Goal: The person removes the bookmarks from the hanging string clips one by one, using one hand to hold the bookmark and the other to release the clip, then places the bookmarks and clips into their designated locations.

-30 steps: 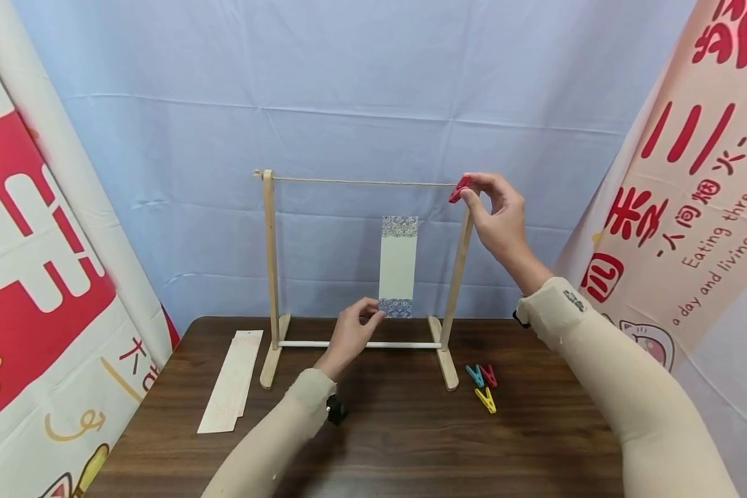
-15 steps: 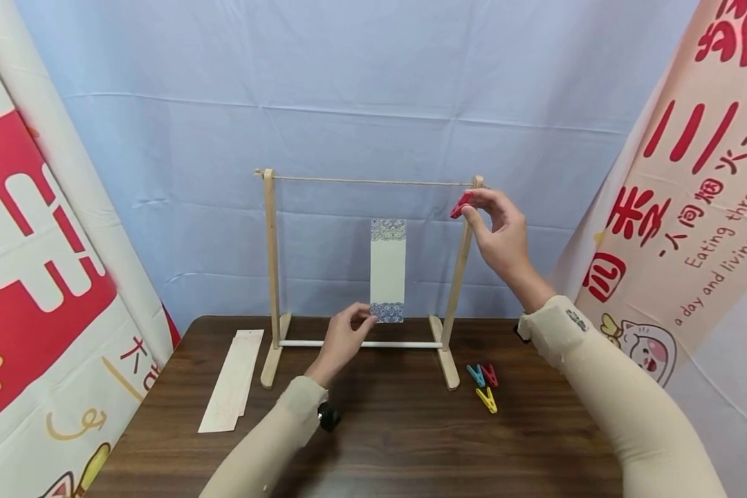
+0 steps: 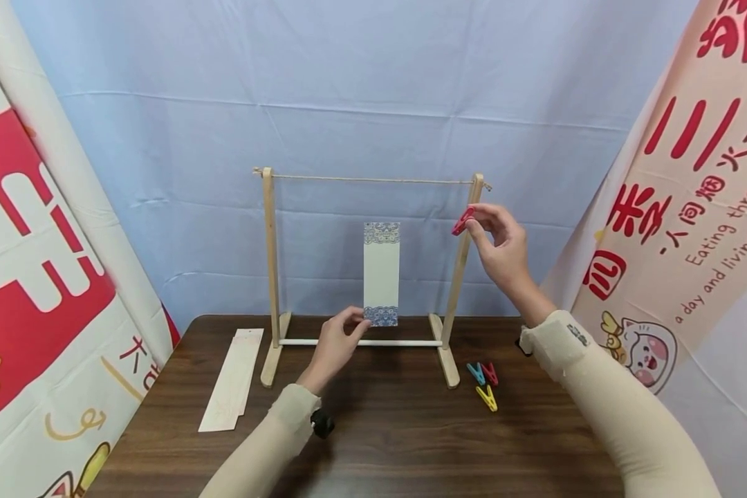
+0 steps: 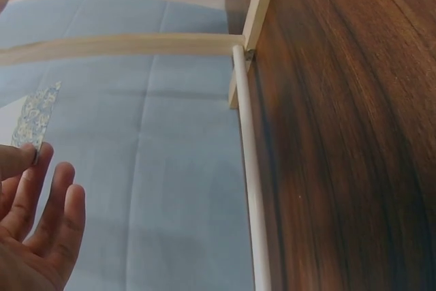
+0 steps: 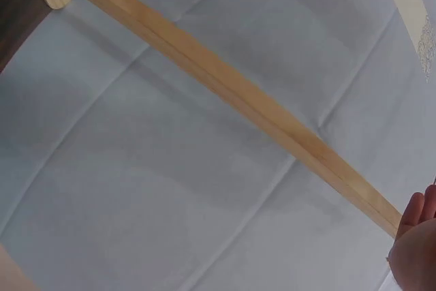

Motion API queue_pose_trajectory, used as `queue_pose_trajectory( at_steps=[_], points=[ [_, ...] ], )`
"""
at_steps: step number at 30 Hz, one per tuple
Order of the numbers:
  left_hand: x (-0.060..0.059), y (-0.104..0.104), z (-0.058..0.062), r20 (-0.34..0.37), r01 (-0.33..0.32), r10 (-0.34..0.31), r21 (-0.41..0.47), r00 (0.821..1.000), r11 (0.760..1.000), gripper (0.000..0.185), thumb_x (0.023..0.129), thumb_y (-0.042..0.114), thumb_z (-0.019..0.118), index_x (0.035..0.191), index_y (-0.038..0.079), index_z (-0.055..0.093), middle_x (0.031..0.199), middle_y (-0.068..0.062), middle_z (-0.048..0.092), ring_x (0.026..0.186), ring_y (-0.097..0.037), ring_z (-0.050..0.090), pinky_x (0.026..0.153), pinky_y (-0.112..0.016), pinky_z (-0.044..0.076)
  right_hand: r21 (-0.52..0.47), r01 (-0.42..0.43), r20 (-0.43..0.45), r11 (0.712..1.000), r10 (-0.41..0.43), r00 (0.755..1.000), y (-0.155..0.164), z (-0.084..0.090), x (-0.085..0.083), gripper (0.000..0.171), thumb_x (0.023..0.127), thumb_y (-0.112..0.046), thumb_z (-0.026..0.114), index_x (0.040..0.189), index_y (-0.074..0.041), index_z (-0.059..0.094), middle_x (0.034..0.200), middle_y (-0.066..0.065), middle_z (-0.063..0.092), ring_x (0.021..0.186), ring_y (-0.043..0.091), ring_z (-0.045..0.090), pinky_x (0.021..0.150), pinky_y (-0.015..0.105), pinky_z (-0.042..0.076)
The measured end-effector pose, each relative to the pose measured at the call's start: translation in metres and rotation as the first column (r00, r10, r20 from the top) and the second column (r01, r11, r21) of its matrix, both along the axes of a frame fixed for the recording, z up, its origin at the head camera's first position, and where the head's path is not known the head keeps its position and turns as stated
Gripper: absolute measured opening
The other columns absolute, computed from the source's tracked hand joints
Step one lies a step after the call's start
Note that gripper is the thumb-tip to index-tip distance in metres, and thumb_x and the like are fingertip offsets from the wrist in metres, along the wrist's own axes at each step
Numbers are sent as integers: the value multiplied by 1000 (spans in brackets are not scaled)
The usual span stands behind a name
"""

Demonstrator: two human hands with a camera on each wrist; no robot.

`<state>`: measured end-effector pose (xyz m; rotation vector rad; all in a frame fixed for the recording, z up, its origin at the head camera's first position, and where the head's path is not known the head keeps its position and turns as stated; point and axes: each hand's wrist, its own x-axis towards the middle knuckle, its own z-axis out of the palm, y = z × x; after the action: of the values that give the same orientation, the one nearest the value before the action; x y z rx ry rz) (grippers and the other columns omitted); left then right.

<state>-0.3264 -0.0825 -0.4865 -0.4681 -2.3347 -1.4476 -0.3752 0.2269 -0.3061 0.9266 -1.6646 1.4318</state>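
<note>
My left hand point(image 3: 337, 342) pinches the lower left corner of a white bookmark card point(image 3: 381, 274) with blue lace-patterned ends. The card stands upright, below the string point(image 3: 373, 180) of a wooden rack. In the left wrist view the thumb and a finger nip the card's patterned end point(image 4: 37, 114), the other fingers spread. My right hand point(image 3: 503, 245) pinches a red clothespin point(image 3: 463, 221) between thumb and fingers, in front of the rack's right post point(image 3: 458, 277) and lower than the string. In the right wrist view only part of that hand point(image 5: 417, 243) shows; the clothespin is hidden there.
Several clothespins lie on the dark wooden table point(image 3: 398, 443) at the right: blue point(image 3: 476, 374), red point(image 3: 490, 373) and yellow point(image 3: 487, 398). White cards point(image 3: 232, 380) overlap at the left, near the rack's left foot point(image 3: 270, 366). A white rod point(image 3: 404, 343) joins the rack's posts low down.
My right hand has come down from the string's right end with the red clothespin. My left hand has moved the card slightly left and down.
</note>
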Motion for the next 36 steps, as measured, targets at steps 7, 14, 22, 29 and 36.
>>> queue_pose_trajectory(
  at_steps=[7,14,22,29,36],
  points=[
    [4,-8,-3,-11,-28,28,-18,1000,999,20,105,22,74,122,12,75,105,0,78,93,-17,71,85,-44,59,14,18,54,1000,-19,998,3,-17,7,30,98,14,68,129,13,67,107,30,72,95,15,71,88,22,56],
    [6,-15,-6,-41,-54,53,-10,998,998,17,102,17,77,118,11,76,101,-1,79,94,-20,73,85,-48,60,36,32,75,999,-34,997,6,-34,13,31,99,8,72,130,12,68,109,32,71,97,17,70,90,20,56],
    [10,-23,-13,-48,-77,76,-13,996,997,20,102,18,77,120,11,75,102,0,80,90,-17,72,79,-39,59,31,26,101,999,-29,994,8,-55,16,34,97,11,72,131,12,68,108,31,70,97,15,70,88,20,54],
    [18,-30,-19,-14,-94,94,-14,996,995,22,102,18,77,122,9,75,104,-2,80,96,-20,73,83,-41,60,53,26,145,998,-34,989,10,-71,23,35,97,15,70,132,9,69,111,32,70,100,12,69,89,20,55],
    [22,-36,-24,28,-104,103,5,994,995,22,101,19,78,122,11,75,104,-2,79,99,-22,73,85,-51,60,67,28,149,997,-38,988,14,-85,27,38,96,17,70,133,8,68,110,31,68,100,11,67,93,19,54]
  ],
)
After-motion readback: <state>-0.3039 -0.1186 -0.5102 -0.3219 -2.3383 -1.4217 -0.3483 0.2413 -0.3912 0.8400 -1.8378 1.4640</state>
